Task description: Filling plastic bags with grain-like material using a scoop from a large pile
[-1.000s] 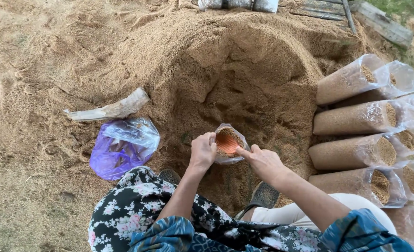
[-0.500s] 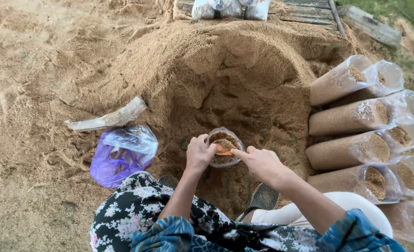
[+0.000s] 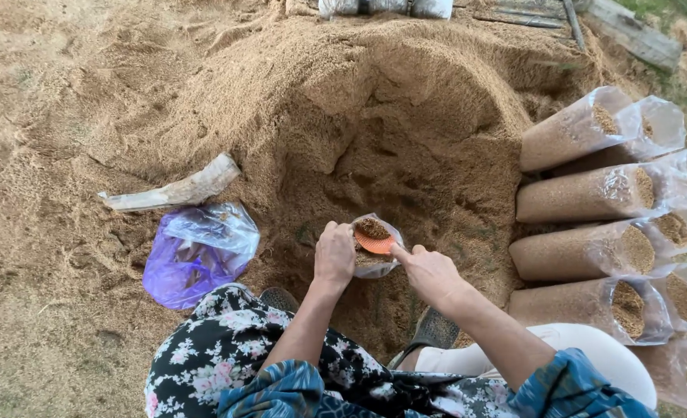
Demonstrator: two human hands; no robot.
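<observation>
A broad mound of sawdust filled most of the view, with a hollow dug into its near face. To the right of it lay a stack of filled clear bags, long cylinders packed with the same brown material, piled on their sides with their open mouths turned to the right. On the ground to the left sat a crumpled purple plastic bag, and just beyond it a flattened, empty clear bag lay stretched across the dirt. Along the top edge some weathered wooden planks rested behind the mound.

At the foot of the hollow, the person held a small clear bag, upright and partly filled with sawdust. The left hand was closed around the bag's left side near its rim, fingers wrapped over the plastic to keep the mouth open. The right hand gripped the handle end of an orange scoop, fingers curled shut upon it; the scoop, loaded with sawdust, was sitting in the mouth of the bag. Below the hands, a floral garment covered the person's knees.
</observation>
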